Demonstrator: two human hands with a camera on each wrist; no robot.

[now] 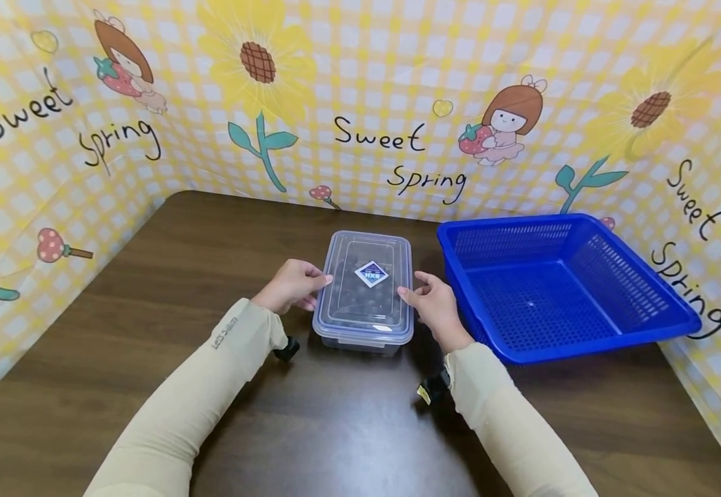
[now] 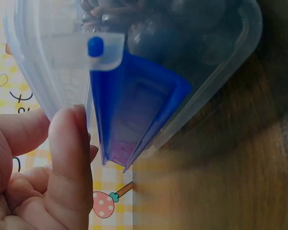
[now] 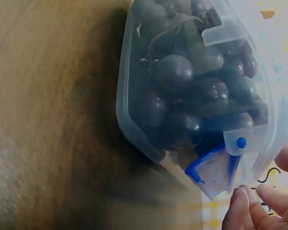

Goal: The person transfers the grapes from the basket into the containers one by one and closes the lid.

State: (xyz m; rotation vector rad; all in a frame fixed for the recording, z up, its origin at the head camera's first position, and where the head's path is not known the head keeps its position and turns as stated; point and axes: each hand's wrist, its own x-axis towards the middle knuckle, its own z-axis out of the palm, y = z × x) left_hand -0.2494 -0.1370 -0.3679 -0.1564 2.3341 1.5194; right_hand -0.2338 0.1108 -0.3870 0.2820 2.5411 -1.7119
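Note:
A rectangular clear plastic container (image 1: 360, 347) stands lengthwise in front of me, covered by a clear lid (image 1: 368, 316) with a bluish rim. Dark round grapes (image 3: 173, 74) with thin stems show through its wall. My left hand (image 1: 293, 284) pinches the lid's left edge, thumb on top and fingers under the rim. On the opposite edge, my right hand (image 1: 437, 307) grips the lid the same way. In the left wrist view a blue-edged side latch (image 2: 139, 98) hangs swung out; another latch (image 3: 213, 172) sticks out in the right wrist view.
A large blue perforated basket (image 1: 568, 355) stands just right of my right hand, with its inside floor showing. The brown wood-grain table (image 1: 118, 373) ends at a checked yellow-and-white cloth (image 1: 366, 96) printed with flowers and lettering. A diamond-shaped label (image 1: 371, 275) is on the lid.

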